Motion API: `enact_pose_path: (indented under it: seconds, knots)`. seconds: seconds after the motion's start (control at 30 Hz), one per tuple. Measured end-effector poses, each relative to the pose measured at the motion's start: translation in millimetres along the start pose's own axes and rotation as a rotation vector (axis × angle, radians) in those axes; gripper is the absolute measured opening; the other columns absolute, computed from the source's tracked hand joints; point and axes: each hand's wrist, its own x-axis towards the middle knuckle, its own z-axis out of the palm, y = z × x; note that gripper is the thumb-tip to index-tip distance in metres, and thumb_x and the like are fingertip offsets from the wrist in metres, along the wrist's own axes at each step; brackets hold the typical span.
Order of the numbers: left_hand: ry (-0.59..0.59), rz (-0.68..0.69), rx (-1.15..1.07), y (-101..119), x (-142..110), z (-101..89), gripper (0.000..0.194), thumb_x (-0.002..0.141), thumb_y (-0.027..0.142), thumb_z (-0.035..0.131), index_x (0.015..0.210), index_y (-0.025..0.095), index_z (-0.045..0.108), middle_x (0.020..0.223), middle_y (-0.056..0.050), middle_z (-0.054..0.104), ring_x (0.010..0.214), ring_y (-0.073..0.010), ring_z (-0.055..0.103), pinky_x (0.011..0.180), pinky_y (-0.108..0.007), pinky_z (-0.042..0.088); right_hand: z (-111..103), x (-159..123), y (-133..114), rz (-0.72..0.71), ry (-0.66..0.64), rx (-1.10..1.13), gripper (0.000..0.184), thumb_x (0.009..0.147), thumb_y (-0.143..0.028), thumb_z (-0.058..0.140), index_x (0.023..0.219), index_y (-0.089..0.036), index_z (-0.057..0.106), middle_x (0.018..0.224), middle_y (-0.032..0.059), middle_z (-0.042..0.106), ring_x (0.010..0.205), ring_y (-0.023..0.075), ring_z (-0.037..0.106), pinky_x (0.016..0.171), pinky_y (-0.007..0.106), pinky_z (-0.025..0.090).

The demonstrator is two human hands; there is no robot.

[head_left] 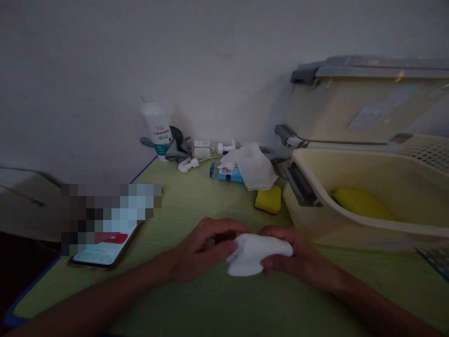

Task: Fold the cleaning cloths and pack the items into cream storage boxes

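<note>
A white, soft-looking folded cloth [257,255] is held above the front of the green table, between both hands. My left hand [206,248] pinches its left edge between thumb and fingers. Around the right end my right hand [291,260] is closed, with the thumb in front and the fingers behind. Whether it is a cloth or a wad of tissue is not fully clear. Just beyond the hands lies a yellow sponge [268,200]. A crumpled white tissue [257,166] rests on a blue-labelled bottle [229,173] behind it.
At right stands an open cream storage bin [301,224] with a yellow item [363,203] inside and its lid [372,70] raised. A phone [101,250] lies left on the table [168,299]. Along the wall are a white bottle [156,128] and a clear pump bottle [205,150].
</note>
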Motion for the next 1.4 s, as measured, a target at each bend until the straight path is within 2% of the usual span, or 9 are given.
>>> enact_pose_path:
  seconds: [0.1, 0.23, 0.47, 0.67, 0.9, 1.03, 1.1, 1.2, 1.4]
  knots:
    - [0.042, 0.096, 0.087, 1, 1, -0.1, 0.027, 0.084, 0.022, 0.047, 0.103, 0.011, 0.062, 0.075, -0.004, 0.058, 0.058, -0.0088, 0.049, 0.051, -0.017, 0.038, 0, -1, 0, 0.012, -0.020, 0.015, 0.031, 0.064, -0.041, 0.071, 0.076, -0.015, 0.058, 0.060, -0.0022, 0.056, 0.054, 0.0098, 0.050, 0.049, 0.021, 0.036]
    - [0.051, 0.228, 0.189, -3, 0, 1.6, 0.031, 0.079, 0.012, 0.051, 0.108, 0.014, 0.061, 0.078, -0.003, 0.055, 0.060, -0.0085, 0.049, 0.050, -0.016, 0.039, 1, -2, -1, 0.001, -0.048, 0.008, 0.027, 0.067, -0.037, 0.070, 0.074, -0.015, 0.057, 0.060, -0.0031, 0.054, 0.052, 0.0086, 0.049, 0.049, 0.020, 0.036]
    - [0.023, 0.354, 0.320, 2, 0, 0.9, 0.027, 0.089, 0.022, 0.045, 0.101, 0.011, 0.067, 0.075, -0.007, 0.060, 0.062, -0.0102, 0.054, 0.055, -0.018, 0.042, 3, -3, -2, 0.022, -0.059, -0.055, 0.025, 0.069, -0.037, 0.068, 0.071, -0.015, 0.056, 0.057, -0.0041, 0.051, 0.052, 0.0078, 0.045, 0.048, 0.020, 0.033]
    - [0.026, 0.204, 0.269, 4, 1, -0.5, 0.045, 0.094, 0.037, 0.032, 0.104, 0.009, 0.066, 0.075, -0.008, 0.059, 0.065, -0.0125, 0.055, 0.057, -0.021, 0.041, 4, -3, -2, 0.021, -0.016, -0.083, 0.025, 0.071, -0.039, 0.066, 0.074, -0.016, 0.057, 0.059, -0.0033, 0.052, 0.054, 0.0094, 0.048, 0.049, 0.020, 0.035]
    - [0.069, -0.110, 0.137, -1, 1, 5.9, 0.050, 0.094, 0.045, 0.027, 0.083, 0.012, 0.063, 0.064, -0.001, 0.051, 0.057, -0.0105, 0.047, 0.053, -0.020, 0.035, 5, -3, -2, 0.027, 0.017, -0.119, 0.028, 0.071, -0.042, 0.064, 0.069, -0.016, 0.054, 0.056, -0.0031, 0.051, 0.051, 0.0092, 0.046, 0.047, 0.020, 0.033]
    - [0.079, -0.238, -0.015, -3, -2, 12.5, 0.060, 0.086, 0.063, 0.022, 0.080, 0.013, 0.054, 0.059, 0.002, 0.045, 0.052, -0.0106, 0.041, 0.047, -0.021, 0.032, 7, -2, -2, 0.032, 0.093, -0.122, 0.029, 0.069, -0.043, 0.065, 0.069, -0.016, 0.054, 0.057, -0.0029, 0.052, 0.051, 0.0099, 0.048, 0.048, 0.021, 0.036]
    - [0.056, -0.245, -0.052, -4, -2, 15.8, 0.060, 0.080, 0.070, 0.030, 0.083, 0.014, 0.051, 0.059, 0.003, 0.042, 0.051, -0.0102, 0.039, 0.045, -0.020, 0.029, 8, -1, -2, 0.020, 0.113, -0.131, 0.028, 0.070, -0.042, 0.064, 0.069, -0.016, 0.054, 0.056, -0.0030, 0.052, 0.051, 0.0098, 0.047, 0.047, 0.021, 0.035]
    - [0.074, -0.324, -0.057, -6, -2, 20.1, 0.051, 0.077, 0.065, 0.045, 0.085, 0.015, 0.048, 0.059, 0.005, 0.040, 0.050, -0.0089, 0.036, 0.043, -0.019, 0.025, 10, -1, -2, 0.011, 0.116, -0.160, 0.026, 0.071, -0.041, 0.063, 0.069, -0.016, 0.054, 0.056, -0.0028, 0.052, 0.051, 0.0098, 0.046, 0.047, 0.021, 0.034]
    - [0.163, -0.399, 0.007, -5, -1, 24.4, 0.039, 0.082, 0.051, 0.043, 0.069, 0.015, 0.048, 0.053, 0.004, 0.041, 0.046, -0.0083, 0.041, 0.041, -0.018, 0.030, 11, -1, -2, 0.022, 0.110, -0.215, 0.025, 0.072, -0.040, 0.061, 0.070, -0.016, 0.055, 0.056, -0.0022, 0.052, 0.051, 0.0098, 0.046, 0.047, 0.021, 0.034]
